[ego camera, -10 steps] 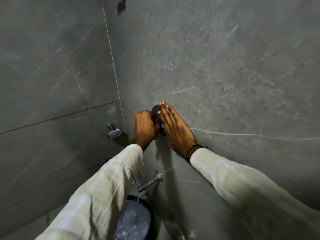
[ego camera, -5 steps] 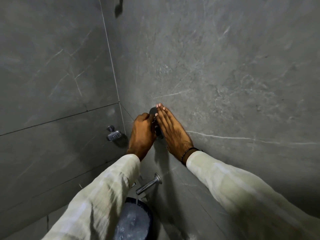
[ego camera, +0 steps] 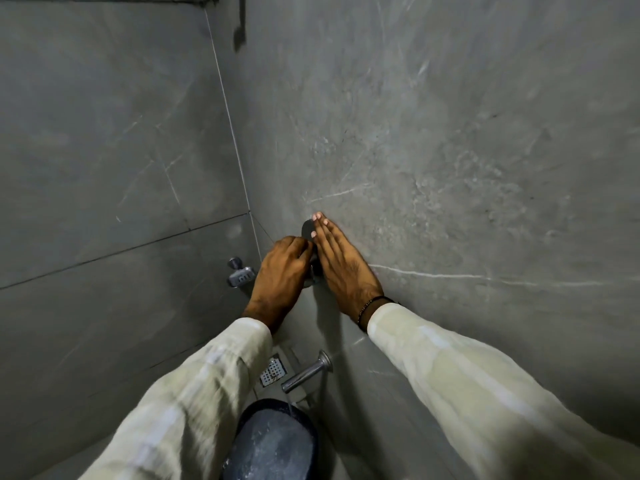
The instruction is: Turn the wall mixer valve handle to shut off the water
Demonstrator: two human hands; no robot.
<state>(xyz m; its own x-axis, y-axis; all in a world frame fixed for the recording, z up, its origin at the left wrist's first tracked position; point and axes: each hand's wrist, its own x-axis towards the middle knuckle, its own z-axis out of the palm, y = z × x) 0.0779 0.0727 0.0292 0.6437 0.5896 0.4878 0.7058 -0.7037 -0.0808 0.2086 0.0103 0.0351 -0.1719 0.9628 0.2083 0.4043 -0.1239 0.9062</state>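
The wall mixer valve (ego camera: 307, 229) is a dark round fitting on the grey tiled wall, mostly covered by both hands. My left hand (ego camera: 281, 276) curls around its handle from the left, fingers closed on it. My right hand (ego camera: 343, 264) lies flat against the wall and the valve's right side, fingers straight and together. Below, a chrome spout (ego camera: 304, 375) sticks out of the wall, and a thin stream of water falls from it into a dark bucket (ego camera: 273, 441).
A chrome angle tap (ego camera: 239, 274) projects from the left wall near the corner. A square floor drain (ego camera: 273, 369) sits under the spout. The bucket stands on the floor between my sleeves. Grey tiled walls meet in a corner just left of the valve.
The camera has tilted down slightly, showing the floor drain. My left hand has rolled over the handle, its knuckles now further to the left. My right hand stays flat on the wall.
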